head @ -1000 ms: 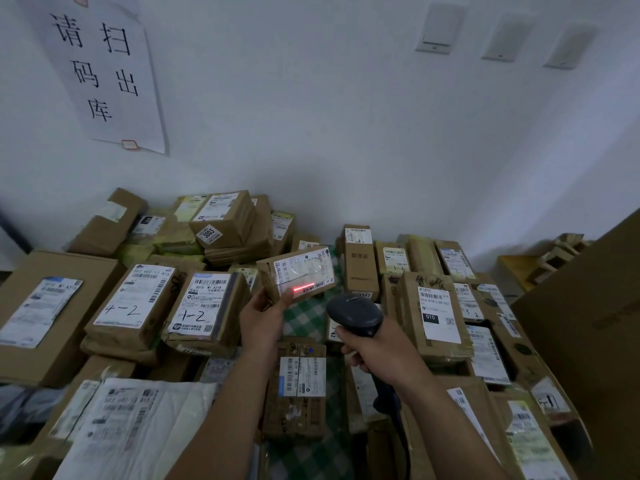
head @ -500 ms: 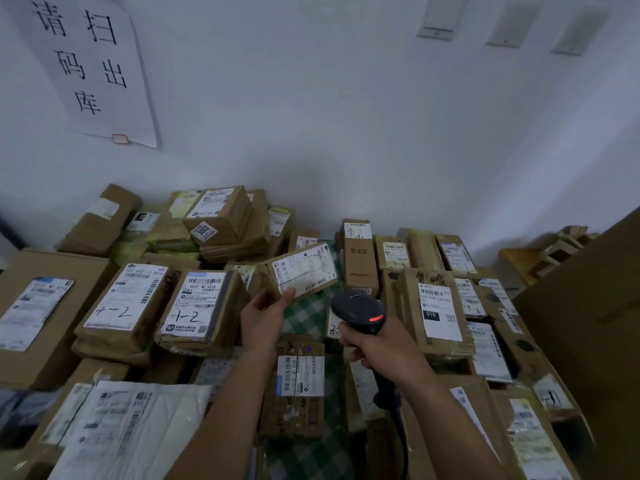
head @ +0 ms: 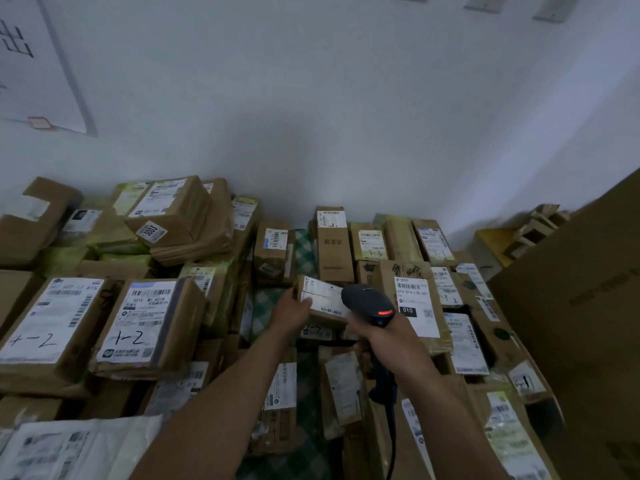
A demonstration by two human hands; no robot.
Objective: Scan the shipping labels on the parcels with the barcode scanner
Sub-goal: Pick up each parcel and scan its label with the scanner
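I see parcels (head: 149, 327) piled along the wall and a big carton (head: 581, 323) at right, its inside hidden from me. My left hand (head: 291, 311) grips a small box (head: 322, 318) by its left end, label (head: 318, 294) up. My right hand (head: 391, 337), just beside, wraps round the scanner (head: 369, 304), whose head overlaps the box's right end.

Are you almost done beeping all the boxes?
Not nearly. Nothing here shows which ones are already scanned. Right now the left hand holds a small parcel, and the right hand grips the scanner right beside it. The big pile all around looks left to do.
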